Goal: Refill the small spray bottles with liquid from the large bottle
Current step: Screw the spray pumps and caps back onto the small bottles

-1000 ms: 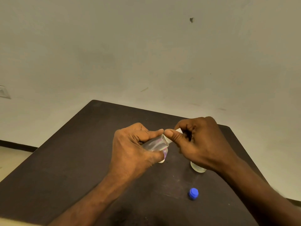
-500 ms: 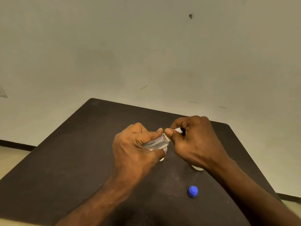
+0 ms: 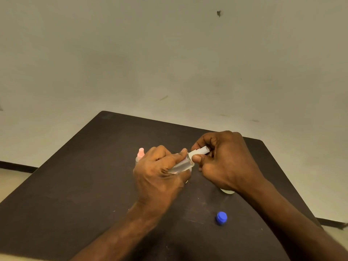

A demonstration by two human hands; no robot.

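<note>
Left hand (image 3: 160, 172) grips a small clear spray bottle (image 3: 181, 163), fingers and thumb curled round its body, holding it tilted above the table (image 3: 75, 185) with the neck pointing up and to the right. Right hand (image 3: 224, 161) pinches the bottle's white spray top (image 3: 199, 152) between thumb and curled fingers, right at the neck; whether the top is seated or loose on the bottle cannot be told. Both hands meet over the middle of the dark table, thumbs nearly touching.

Behind the left hand, a second small bottle with a pink top (image 3: 140, 153) stands upright, mostly hidden by the knuckles. Under the right wrist, a pale round rim (image 3: 227, 191) shows on the tabletop; most of it is covered by the wrist, so what it belongs to cannot be told. A blue cap (image 3: 221, 218) lies alone on the table nearer the person, well apart from both hands, between the forearms. A pale wall (image 3: 169, 63) with a few dark marks rises beyond the far edge of the table.
</note>
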